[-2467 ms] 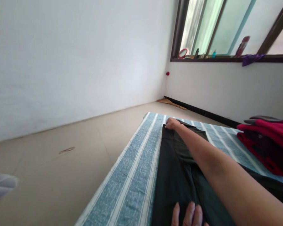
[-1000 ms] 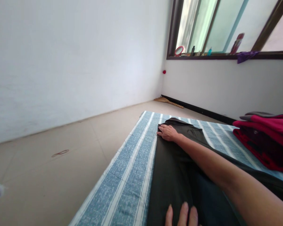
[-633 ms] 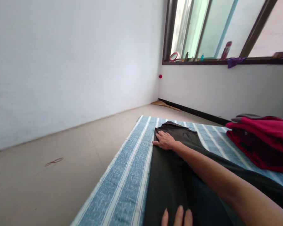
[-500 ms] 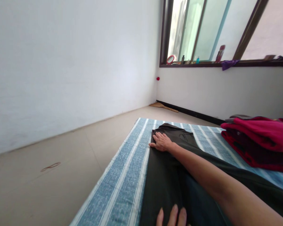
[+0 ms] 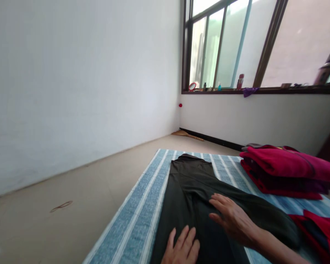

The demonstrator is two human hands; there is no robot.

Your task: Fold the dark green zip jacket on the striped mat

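Observation:
A pair of black trousers (image 5: pixel 172 198) lies spread on a blue-and-white striped cloth (image 5: pixel 136 200), its waist end at the far side and its legs running towards me. My left hand (image 5: pixel 181 249) rests on the nearer leg with fingers stretched out, partly cut off by the bottom edge. Over the other leg is my right hand (image 5: pixel 232 219), open, fingers extended and holding nothing; whether it touches the fabric I cannot tell. The trouser leg under my right forearm fans out to the right.
On the cloth's right side sits a stack of folded red and dark clothes (image 5: pixel 286 168); another red garment (image 5: pixel 323 229) lies nearer. A broom (image 5: pixel 187 134) lies on the floor by the corner. Small items, including a red-rimmed mirror (image 5: pixel 192 86), line the windowsill.
My right hand has drawn back from the waist end to the middle of the trousers. My left hand shows more and sits slightly further left. The view has tilted up and turned right.

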